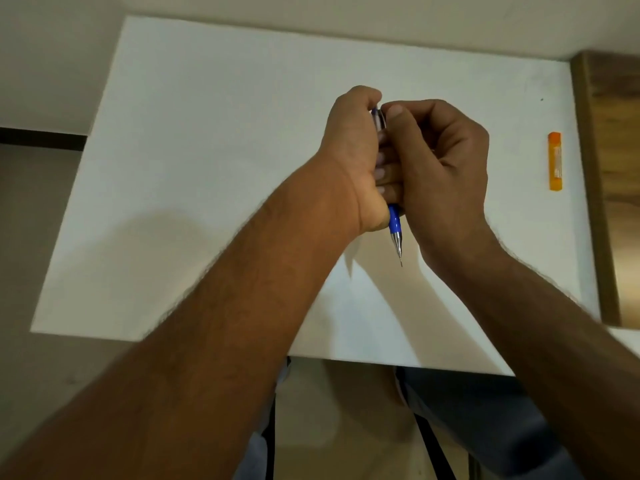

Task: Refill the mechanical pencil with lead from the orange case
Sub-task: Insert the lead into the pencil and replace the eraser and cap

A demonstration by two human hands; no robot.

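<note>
Blue plastic mechanical pencil [394, 221], tip pointing 6 o'clock, being gripped by left hand [349, 161], right hand [440, 161] pinching its top; slim orange lead case [555, 161] lying at 3 o'clock on white table [207, 150].

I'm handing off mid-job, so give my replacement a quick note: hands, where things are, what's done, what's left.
Left hand: grips the pencil round its barrel, above the table, tip pointing toward the person.
Right hand: fingers curled at the pencil's top end, thumb by the cap; exactly what it pinches is hidden.
Orange case: lying untouched near the table's right edge, apart from both hands.
Done: pencil picked up.
Left: probably open the top, take lead from the case, load it, close up.
</note>
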